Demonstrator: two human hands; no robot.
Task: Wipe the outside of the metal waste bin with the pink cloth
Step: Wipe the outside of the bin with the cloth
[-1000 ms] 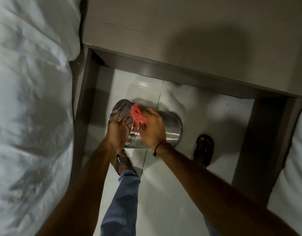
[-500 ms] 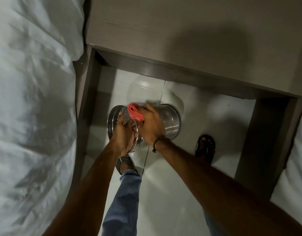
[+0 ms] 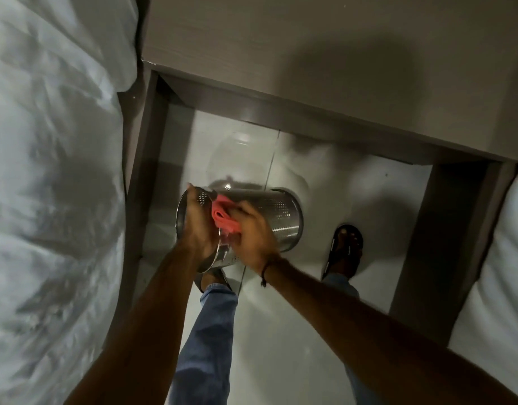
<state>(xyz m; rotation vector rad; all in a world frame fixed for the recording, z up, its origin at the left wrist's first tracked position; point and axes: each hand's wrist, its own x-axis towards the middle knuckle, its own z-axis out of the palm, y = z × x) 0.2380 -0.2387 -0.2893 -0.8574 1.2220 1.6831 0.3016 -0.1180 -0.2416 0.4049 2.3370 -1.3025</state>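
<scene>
I hold the metal waste bin [image 3: 278,220] sideways over the tiled floor [image 3: 368,206], open mouth pointing left toward the bed [image 3: 47,171]; my left hand [image 3: 197,229] grips its rim, my right hand [image 3: 251,232] presses the pink cloth [image 3: 224,219] on its wall.

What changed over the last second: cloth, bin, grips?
The right hand slid the pink cloth from the bin's upper edge down its side, near the rim. The left hand shifted from under the rim to gripping across the open end. The metal bin stays held off the floor on its side; cloth never released; both feet unmoved.
</scene>
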